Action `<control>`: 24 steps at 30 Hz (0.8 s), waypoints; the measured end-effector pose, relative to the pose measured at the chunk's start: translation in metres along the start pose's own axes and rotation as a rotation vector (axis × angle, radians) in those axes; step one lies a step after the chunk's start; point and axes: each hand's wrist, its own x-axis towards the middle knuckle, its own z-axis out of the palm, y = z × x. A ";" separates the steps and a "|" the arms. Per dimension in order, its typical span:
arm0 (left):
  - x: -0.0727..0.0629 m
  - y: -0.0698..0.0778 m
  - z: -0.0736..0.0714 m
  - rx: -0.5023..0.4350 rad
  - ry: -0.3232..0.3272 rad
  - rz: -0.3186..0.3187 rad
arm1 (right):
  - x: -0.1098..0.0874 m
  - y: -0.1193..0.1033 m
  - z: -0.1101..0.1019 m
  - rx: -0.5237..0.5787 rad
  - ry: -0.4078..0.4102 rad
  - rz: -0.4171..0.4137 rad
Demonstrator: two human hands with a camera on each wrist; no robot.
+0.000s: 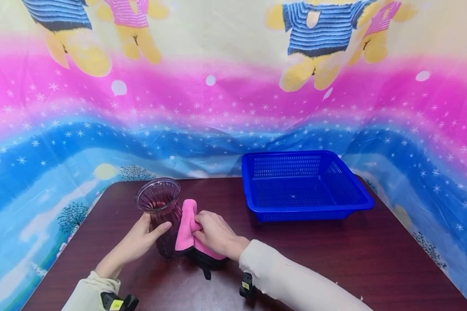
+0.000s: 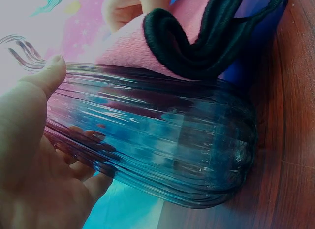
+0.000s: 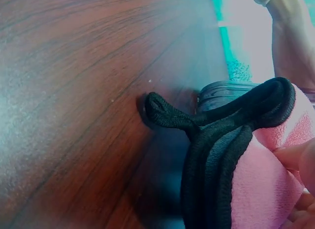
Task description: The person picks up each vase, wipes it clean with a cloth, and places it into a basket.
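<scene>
A ribbed, purplish glass vase [image 1: 164, 220] with a flared rim stands at the left of the table. My left hand [image 1: 142, 239] grips its side, thumb across the front and fingers curled round the back, as the left wrist view shows on the glass vase [image 2: 157, 135]. My right hand [image 1: 218, 233] pinches a bunched pink cloth [image 1: 187, 226] with black edging, held against the vase's right side. In the right wrist view the black edge of the cloth [image 3: 261, 184] hangs down close over the table, partly hiding the vase base [image 3: 224, 93].
A blue plastic basket [image 1: 309, 209] with slotted walls stands at the back right of the dark wooden table [image 1: 334, 255]. Behind the table hangs a patterned curtain [image 1: 225, 103] with bears and snowflakes.
</scene>
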 end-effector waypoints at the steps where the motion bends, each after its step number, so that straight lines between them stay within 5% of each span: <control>1: 0.000 0.000 0.000 0.003 0.001 -0.002 | 0.000 -0.001 -0.001 0.004 0.007 -0.004; 24: -0.002 0.001 0.001 -0.015 -0.010 0.016 | 0.009 -0.018 -0.025 0.042 0.107 -0.076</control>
